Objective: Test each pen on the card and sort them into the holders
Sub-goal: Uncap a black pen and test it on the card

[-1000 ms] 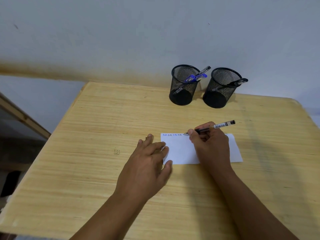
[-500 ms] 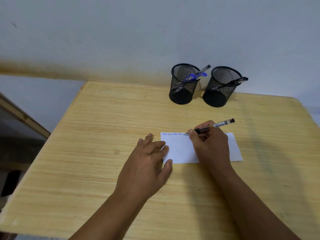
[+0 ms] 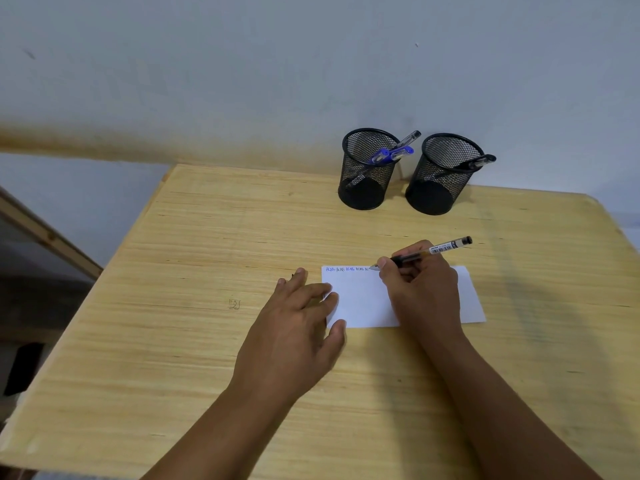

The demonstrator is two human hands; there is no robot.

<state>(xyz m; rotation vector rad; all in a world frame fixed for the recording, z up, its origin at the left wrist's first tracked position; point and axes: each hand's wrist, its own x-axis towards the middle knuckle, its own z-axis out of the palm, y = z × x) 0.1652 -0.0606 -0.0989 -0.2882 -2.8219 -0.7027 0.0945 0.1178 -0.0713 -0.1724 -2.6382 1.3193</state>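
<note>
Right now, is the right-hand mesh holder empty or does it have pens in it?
Not empty. The right mesh holder holds at least one black pen, leaning on its rim with the end sticking out. An exact count cannot be told through the mesh.

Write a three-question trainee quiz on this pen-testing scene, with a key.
1. True or false: the right hand holds the pen with its tip on the white card.
2. Which mesh holder contains blue-capped pens: A) left holder B) right holder?
3. Fill in: the left hand rests with fingers on the card's ____ edge.

Key: 1 true; 2 A; 3 left.
</note>
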